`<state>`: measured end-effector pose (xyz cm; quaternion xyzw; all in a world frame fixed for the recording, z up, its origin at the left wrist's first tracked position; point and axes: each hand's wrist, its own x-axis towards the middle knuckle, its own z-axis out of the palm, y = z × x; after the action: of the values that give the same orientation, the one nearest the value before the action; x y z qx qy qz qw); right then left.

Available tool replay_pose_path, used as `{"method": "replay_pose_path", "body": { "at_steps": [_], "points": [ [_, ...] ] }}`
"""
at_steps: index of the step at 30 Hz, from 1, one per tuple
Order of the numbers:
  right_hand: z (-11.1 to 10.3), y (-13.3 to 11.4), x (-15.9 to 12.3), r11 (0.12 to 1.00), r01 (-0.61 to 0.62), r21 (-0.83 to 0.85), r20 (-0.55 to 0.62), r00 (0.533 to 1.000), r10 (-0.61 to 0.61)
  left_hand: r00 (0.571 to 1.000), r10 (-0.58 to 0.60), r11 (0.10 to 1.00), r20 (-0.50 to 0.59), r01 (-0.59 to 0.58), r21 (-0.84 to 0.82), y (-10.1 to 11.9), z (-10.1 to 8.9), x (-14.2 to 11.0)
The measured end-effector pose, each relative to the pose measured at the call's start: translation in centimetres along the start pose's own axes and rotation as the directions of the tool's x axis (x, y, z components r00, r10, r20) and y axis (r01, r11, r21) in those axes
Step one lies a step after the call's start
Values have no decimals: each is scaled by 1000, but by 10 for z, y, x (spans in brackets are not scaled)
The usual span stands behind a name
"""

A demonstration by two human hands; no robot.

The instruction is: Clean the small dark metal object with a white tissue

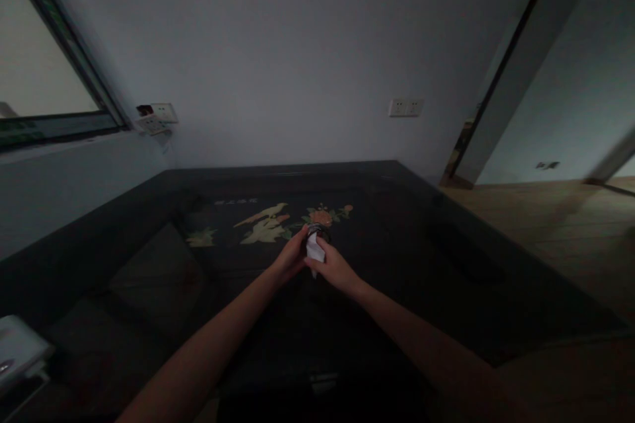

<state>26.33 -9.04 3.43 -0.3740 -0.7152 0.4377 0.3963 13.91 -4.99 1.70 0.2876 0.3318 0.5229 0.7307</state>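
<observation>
Both of my hands meet over the middle of a dark table (407, 258) painted with birds and flowers. My left hand (290, 256) is closed round the side of a small round dark object with a shiny rim (317, 232). My right hand (333, 266) pinches a white cloth or tissue (314, 250) against that object. The room is dim, so I cannot make out what the round object is.
A white object (20, 350) lies at the table's near left corner. Wall sockets (157, 117) sit by a window (34, 73) on the left, and a switch plate (405, 107) is on the back wall. A wooden floor (546, 225) and a doorway open to the right.
</observation>
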Motion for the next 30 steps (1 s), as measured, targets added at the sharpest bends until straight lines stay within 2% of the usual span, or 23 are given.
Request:
{"method": "replay_pose_path", "body": {
  "at_steps": [2, 3, 5, 7, 9, 11, 13, 15, 18, 21, 24, 27, 30],
  "points": [
    [-2, -3, -3, 979, 22, -200, 35, 999, -15, 1000, -2, 1000, 1, 2, 4, -1, -1, 0],
    [-4, -6, -5, 943, 37, -331, 63, 998, -17, 1000, -1, 1000, 8, 1, 7, -2, -1, 0],
    [-6, -10, -7, 810, 88, -580, 123, 992, -19, 999, 6, 1000, 33, -6, 14, -4, -3, 1],
    [-6, -11, -9, 634, 149, -759, 156, 987, -45, 999, 16, 999, 52, -18, 32, -6, -6, 2],
    [-2, -9, -10, 459, 172, -872, 149, 985, -87, 998, 22, 998, 61, -26, 57, -8, -8, 4],
    [5, -4, -11, 323, 154, -934, 122, 985, -119, 999, 15, 997, 53, -18, 71, -7, -9, 4],
    [12, 3, -12, 260, 140, -955, 106, 984, -141, 999, -4, 998, 41, 1, 66, -6, -9, 3],
    [17, 8, -12, 248, 126, -961, 89, 984, -154, 999, -20, 998, 31, 18, 59, -4, -8, 2],
    [18, 8, -13, 274, 97, -957, 63, 990, -129, 999, -24, 998, 33, 22, 65, -3, -6, 0],
    [13, 0, -13, 375, 107, -921, 79, 993, -91, 999, 3, 998, 33, -5, 68, -4, -5, 1],
    [4, -9, -12, 590, 126, -798, 95, 992, -83, 999, 23, 998, 35, -25, 63, -4, -5, 0],
    [-2, -12, -9, 839, 88, -537, 98, 994, -41, 1000, 7, 998, 30, -9, 65, -2, -4, -3],
    [-3, -8, -4, 963, 60, -264, 68, 997, -44, 1000, -7, 999, 13, 6, 47, 2, -2, -4]
  ]
}}
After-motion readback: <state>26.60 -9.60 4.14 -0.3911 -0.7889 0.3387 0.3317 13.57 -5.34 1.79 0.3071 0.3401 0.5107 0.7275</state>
